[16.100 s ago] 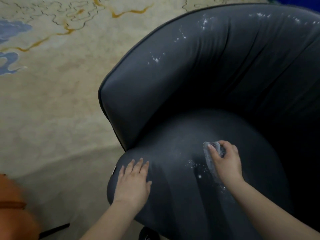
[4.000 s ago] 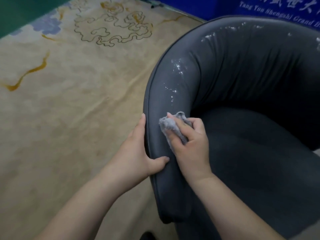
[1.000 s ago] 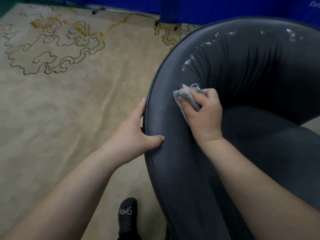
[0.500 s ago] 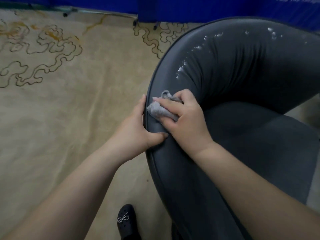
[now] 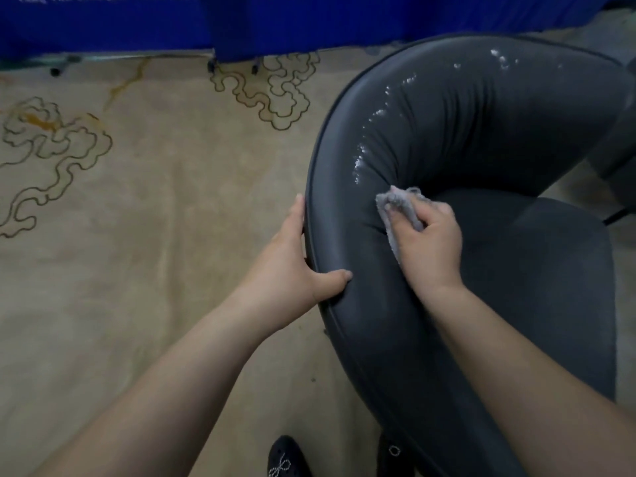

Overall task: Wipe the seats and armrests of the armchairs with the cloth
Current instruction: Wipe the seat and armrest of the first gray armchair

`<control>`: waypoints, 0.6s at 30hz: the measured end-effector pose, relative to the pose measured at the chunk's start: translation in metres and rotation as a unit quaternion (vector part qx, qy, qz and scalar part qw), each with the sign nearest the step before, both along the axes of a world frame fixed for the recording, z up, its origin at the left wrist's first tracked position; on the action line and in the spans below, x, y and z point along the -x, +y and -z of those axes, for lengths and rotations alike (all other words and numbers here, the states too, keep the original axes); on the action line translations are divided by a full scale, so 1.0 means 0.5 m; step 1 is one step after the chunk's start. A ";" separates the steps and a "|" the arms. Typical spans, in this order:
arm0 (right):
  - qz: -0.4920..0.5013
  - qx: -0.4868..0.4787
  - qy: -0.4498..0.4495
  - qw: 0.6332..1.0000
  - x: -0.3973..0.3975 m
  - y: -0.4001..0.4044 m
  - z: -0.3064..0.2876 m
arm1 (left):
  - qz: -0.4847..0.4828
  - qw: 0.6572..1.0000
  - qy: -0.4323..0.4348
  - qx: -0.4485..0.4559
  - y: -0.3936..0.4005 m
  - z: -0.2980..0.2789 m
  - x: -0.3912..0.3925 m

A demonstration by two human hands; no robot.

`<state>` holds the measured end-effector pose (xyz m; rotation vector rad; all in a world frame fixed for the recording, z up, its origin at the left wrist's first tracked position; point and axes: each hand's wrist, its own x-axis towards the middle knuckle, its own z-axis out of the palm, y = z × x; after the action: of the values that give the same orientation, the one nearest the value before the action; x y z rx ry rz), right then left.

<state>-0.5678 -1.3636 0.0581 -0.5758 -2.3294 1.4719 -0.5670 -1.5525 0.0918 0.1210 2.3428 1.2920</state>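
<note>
A dark grey armchair (image 5: 481,139) fills the right of the view, its curved armrest (image 5: 344,215) running from the near edge up to the back. My right hand (image 5: 426,246) grips a bunched grey cloth (image 5: 395,203) and presses it on the inner face of the armrest, just above the seat (image 5: 550,270). White specks (image 5: 364,146) trail along the armrest top beyond the cloth, up toward the backrest. My left hand (image 5: 292,263) clasps the armrest's outer edge, thumb on top, fingers down the outside.
Beige carpet (image 5: 155,235) with dark and gold cloud outlines lies to the left. A blue banner (image 5: 172,22) runs along the far edge. My black shoes (image 5: 285,456) show at the bottom. Part of another dark chair (image 5: 619,149) stands at the far right.
My right hand has slid the cloth from the armrest's top, near my left hand, over to its inner face toward the seat. My left hand keeps its hold on the outer edge.
</note>
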 end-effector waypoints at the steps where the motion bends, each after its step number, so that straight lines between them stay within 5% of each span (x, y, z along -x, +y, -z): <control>1: -0.023 0.002 0.025 0.999 0.003 -0.008 0.001 | 0.004 1.000 0.000 -0.001 -0.001 0.002 0.006; 4: -0.077 -0.014 0.064 0.995 0.012 -0.021 0.010 | 0.010 1.000 -0.005 -0.010 -0.003 0.010 0.023; 9: 0.011 0.017 0.055 0.998 0.048 0.006 0.009 | 0.009 1.000 -0.016 -0.014 0.005 0.007 0.065; 14: -0.157 -0.086 0.129 0.975 0.114 -0.038 -0.013 | 0.016 1.000 0.012 0.012 0.021 0.000 0.131; 18: -0.034 -0.021 0.097 0.994 0.143 0.016 -0.011 | 0.046 0.998 0.026 0.036 0.026 -0.018 0.179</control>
<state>-0.6390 -1.3557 0.0636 -0.3290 -2.2424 1.4349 -0.6565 -1.5396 0.1007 0.2399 2.3940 1.1724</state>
